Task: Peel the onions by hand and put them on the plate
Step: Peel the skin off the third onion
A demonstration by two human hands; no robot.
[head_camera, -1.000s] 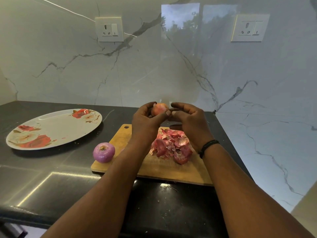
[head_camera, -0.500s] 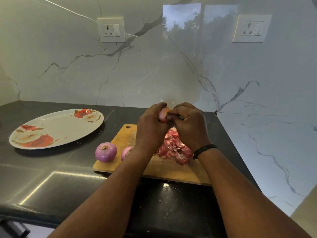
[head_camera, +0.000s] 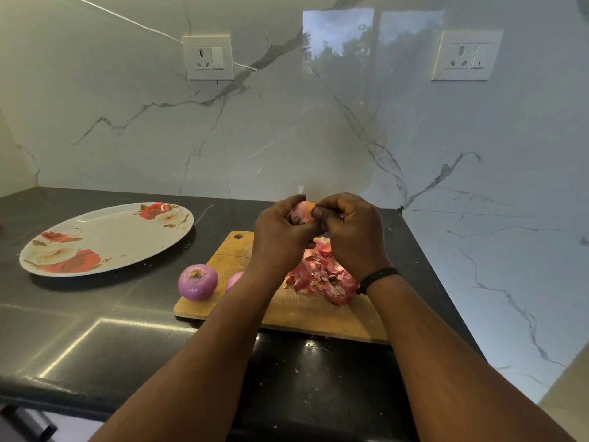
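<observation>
Pink onion [head_camera: 302, 211] sat gripped in the left hand [head_camera: 280, 231] while the right hand's [head_camera: 350, 228] fingers [head_camera: 318, 212] pinched its skin. Peeling over the board [head_camera: 287, 314] seemed wise.

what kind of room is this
Most likely a home kitchen: a dark stone counter against a marble-look wall with sockets, a wooden chopping board with onion skins, and a flowered plate.

Plate [head_camera: 105, 247]: white, red-and-cream rose pattern. Peeled onion [head_camera: 197, 282]: glossy purple; skins [head_camera: 322, 279]: pinkish red. Cutting board [head_camera: 306, 317]: tan wood; counter [head_camera: 95, 314]: black; wall [head_camera: 287, 129]: white, grey-veined marble.
</observation>
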